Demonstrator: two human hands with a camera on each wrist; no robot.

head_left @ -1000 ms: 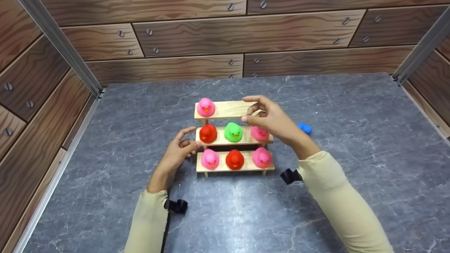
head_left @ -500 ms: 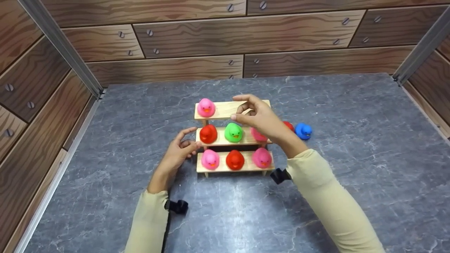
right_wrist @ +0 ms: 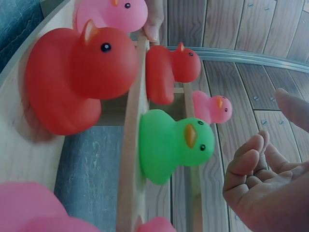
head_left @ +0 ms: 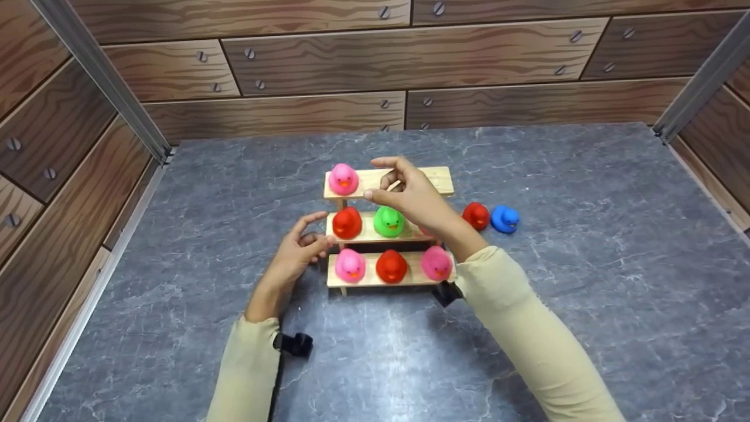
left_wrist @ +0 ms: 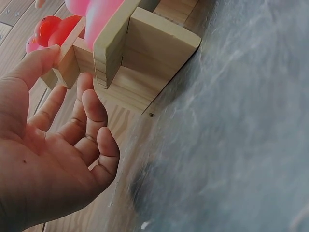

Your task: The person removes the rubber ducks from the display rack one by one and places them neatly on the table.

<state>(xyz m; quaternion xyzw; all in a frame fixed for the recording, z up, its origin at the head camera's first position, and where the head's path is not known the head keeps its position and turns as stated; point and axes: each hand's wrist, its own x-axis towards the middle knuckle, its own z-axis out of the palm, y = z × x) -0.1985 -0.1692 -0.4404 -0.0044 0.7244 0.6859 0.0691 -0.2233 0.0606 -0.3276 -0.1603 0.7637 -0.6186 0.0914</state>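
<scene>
A three-tier wooden stand (head_left: 439, 180) holds rubber ducks. My left hand (head_left: 296, 252) grips the middle tier's left end, thumb at the front edge and index finger at the back. Beside it sits a red duck (head_left: 347, 223), then a green duck (head_left: 389, 221); my right forearm mostly hides a pink duck there. My right hand (head_left: 410, 190) hovers over the top tier, holding nothing, with thumb and index finger apart and the other fingers loosely curled. Left of it, a pink duck (head_left: 343, 179) sits on that tier. In the right wrist view, the green duck (right_wrist: 174, 145) stands near the hand.
The bottom tier carries a pink duck (head_left: 350, 265), a red duck (head_left: 391, 266) and another pink duck (head_left: 436, 263). Right of the stand, a red duck (head_left: 476, 216) and a blue duck (head_left: 505, 219) sit on the grey marbled table (head_left: 586, 246). Wood-patterned walls (head_left: 410, 58) enclose it.
My right hand has moved left along the top tier toward the pink duck. Its arm now uncovers the red and blue ducks on the table. The left hand has stayed put.
</scene>
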